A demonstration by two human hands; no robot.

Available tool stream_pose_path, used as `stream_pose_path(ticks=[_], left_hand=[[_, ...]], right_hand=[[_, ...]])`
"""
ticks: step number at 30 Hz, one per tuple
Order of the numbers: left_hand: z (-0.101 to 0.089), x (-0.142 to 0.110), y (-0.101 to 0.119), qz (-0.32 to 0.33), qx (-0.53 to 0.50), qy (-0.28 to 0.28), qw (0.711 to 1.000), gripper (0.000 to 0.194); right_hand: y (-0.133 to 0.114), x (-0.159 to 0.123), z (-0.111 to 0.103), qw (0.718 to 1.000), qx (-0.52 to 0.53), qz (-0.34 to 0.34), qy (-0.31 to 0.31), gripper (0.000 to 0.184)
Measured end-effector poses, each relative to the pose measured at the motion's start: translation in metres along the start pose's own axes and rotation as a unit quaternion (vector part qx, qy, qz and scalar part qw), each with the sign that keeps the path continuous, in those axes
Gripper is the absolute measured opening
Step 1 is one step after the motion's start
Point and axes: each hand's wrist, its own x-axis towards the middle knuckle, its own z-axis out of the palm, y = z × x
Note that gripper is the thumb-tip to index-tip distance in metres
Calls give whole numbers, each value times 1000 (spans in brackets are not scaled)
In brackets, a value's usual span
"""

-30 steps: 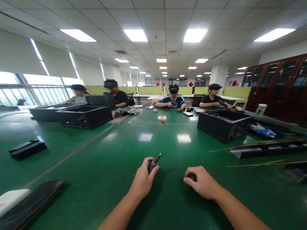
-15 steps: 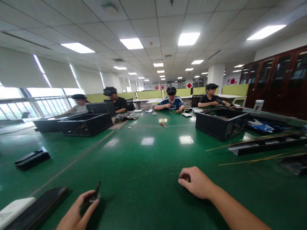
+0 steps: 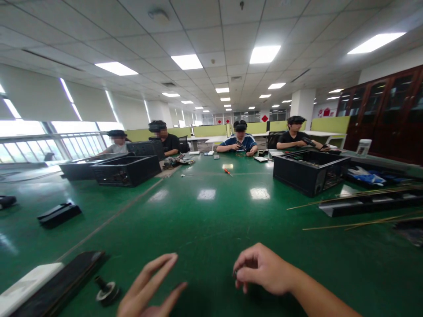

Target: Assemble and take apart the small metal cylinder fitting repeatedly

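My left hand (image 3: 150, 286) is open, with thumb and fingers apart and nothing between them. To its left, on the green table (image 3: 198, 229), stands a small metal part (image 3: 107, 292) with a round, ring-like base and a dark stem tilted upward. My right hand (image 3: 261, 269) hovers low over the table at centre right, its fingers curled and thumb pressed against them. A tiny dark thing seems to show at its fingertips, too small to name.
A white power strip (image 3: 29, 284) and a long dark board (image 3: 71, 275) lie at the lower left. Black computer cases (image 3: 128, 174) stand farther off on both sides. An orange screwdriver (image 3: 227, 172), thin rods (image 3: 330, 228) and several people lie or sit beyond.
My left hand has let go of the metal part, which now stands on the table, and has moved right. My right hand has shifted slightly left and down. The view has turned slightly left.
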Motion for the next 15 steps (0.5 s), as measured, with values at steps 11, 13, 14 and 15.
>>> stream_pose_path(ticks=[11,13,14,15], left_hand=[[87,25,97,129,-287,-169,934,40],[83,22,97,100,-283,-165,939,32],[80,20,95,84,-277,-160,944,25],[75,19,92,62,-267,-146,950,18]], right_hand=[[5,1,0,988,129,-62,-64,27],[5,2,2,986,141,-65,-65,30],[5,2,3,985,147,-65,-61,33],[6,3,2,985,151,-64,-53,38]])
